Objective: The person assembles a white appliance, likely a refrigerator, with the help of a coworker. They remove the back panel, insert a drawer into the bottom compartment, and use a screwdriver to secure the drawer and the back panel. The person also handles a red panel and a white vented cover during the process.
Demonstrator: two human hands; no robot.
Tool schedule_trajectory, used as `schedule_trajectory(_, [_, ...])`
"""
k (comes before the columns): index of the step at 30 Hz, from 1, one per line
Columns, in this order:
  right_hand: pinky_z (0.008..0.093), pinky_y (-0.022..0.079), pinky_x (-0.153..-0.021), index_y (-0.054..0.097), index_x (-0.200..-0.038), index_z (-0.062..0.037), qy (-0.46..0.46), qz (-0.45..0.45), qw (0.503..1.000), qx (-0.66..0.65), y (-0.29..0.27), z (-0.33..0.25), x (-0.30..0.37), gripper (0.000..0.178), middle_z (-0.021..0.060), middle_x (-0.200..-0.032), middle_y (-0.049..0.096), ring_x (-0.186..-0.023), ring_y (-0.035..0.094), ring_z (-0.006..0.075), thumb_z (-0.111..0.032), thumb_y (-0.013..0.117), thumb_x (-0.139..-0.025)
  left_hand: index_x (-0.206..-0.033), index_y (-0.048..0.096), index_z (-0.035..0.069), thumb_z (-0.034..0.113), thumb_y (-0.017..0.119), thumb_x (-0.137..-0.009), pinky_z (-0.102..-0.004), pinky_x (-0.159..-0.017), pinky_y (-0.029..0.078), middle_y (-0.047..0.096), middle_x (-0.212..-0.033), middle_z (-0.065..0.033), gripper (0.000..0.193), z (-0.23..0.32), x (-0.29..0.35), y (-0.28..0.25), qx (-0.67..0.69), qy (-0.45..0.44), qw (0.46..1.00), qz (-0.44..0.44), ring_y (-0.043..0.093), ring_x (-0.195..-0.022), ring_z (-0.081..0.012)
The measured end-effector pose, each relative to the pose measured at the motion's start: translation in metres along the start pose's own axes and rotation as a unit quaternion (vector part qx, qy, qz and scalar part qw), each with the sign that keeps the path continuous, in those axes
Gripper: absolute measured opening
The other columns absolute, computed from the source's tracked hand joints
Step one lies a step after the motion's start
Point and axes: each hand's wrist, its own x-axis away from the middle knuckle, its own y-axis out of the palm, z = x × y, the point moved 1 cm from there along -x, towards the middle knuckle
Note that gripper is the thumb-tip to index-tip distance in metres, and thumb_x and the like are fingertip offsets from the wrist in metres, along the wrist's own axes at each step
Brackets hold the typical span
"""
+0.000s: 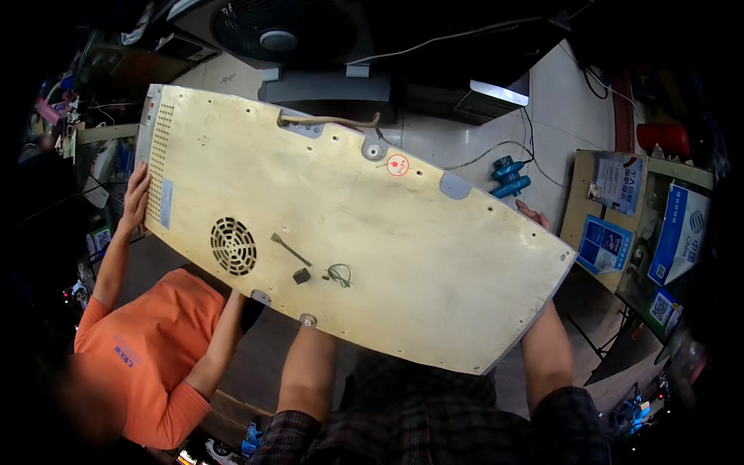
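Observation:
A long cream metal casing panel [418,256] spans the view, tilted down to the right. It has a round vent grille [233,246], rows of small holes at its left end and a brown cable along its far edge. My left forearm reaches under its near edge, and that hand is hidden beneath it. My right hand [533,215] shows fingertips curled at the panel's far right edge; my right forearm runs under the panel. On top lie a thin dark brush-like tool [291,250], a small black block [301,276] and a green wire loop [339,274].
At left, a person in an orange shirt [163,333] has a hand [136,198] on the panel's left end. A large fan [279,39] and dark equipment stand behind. A blue power tool [509,177] lies on the tiled floor; boxes [608,209] stand at right.

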Motion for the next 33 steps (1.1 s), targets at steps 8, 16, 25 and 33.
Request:
schedule_trajectory(8, [0.0513,0.035,-0.117,0.064,-0.106,-0.0006,-0.094,-0.046,0.995,0.004,0.008,-0.102,0.033,0.058,0.0169,-0.108,0.065,-0.128,0.054,0.0342,-0.049,0.032,-0.109,-0.149,0.048,0.008,0.052,0.040,-0.108,-0.0457,-0.111,0.048,0.055,-0.149,-0.0101,0.061,-0.012,-0.002,-0.008,0.001,0.009,1.000,0.024,0.058,-0.131,-0.0291])
schedule_trajectory(16, [0.0461,0.038,-0.110,0.064,-0.102,0.0020,-0.182,-0.105,0.959,0.190,0.033,-0.129,0.056,0.053,0.0177,-0.108,0.064,-0.113,0.057,0.0310,-0.046,0.041,-0.104,-0.149,0.047,0.008,0.053,0.040,-0.108,-0.0453,-0.111,0.047,0.054,-0.149,-0.0096,0.061,-0.013,0.010,-0.005,-0.005,0.013,0.999,0.033,0.057,-0.132,-0.0286])
schedule_trajectory(25, [0.0372,0.040,-0.103,0.065,-0.102,0.0047,-0.122,-0.074,0.962,0.231,0.024,-0.147,0.045,0.045,0.0184,-0.115,0.064,-0.111,0.058,0.0259,-0.037,0.050,-0.102,-0.150,0.046,0.009,0.053,0.040,-0.108,-0.0448,-0.112,0.046,0.053,-0.150,-0.0090,0.061,-0.002,0.030,-0.002,-0.021,0.034,0.998,0.039,0.056,-0.133,-0.0281])
schedule_trajectory(33, [0.0374,0.040,-0.104,0.065,-0.101,0.0046,-0.120,-0.046,0.971,0.203,0.017,-0.142,0.033,0.041,0.0170,-0.114,0.064,-0.111,0.058,0.0248,-0.032,0.047,-0.101,-0.150,0.046,0.009,0.053,0.041,-0.108,-0.0444,-0.112,0.046,0.053,-0.150,-0.0085,0.061,-0.010,0.014,0.003,-0.013,0.041,0.998,0.037,0.055,-0.134,-0.0276])
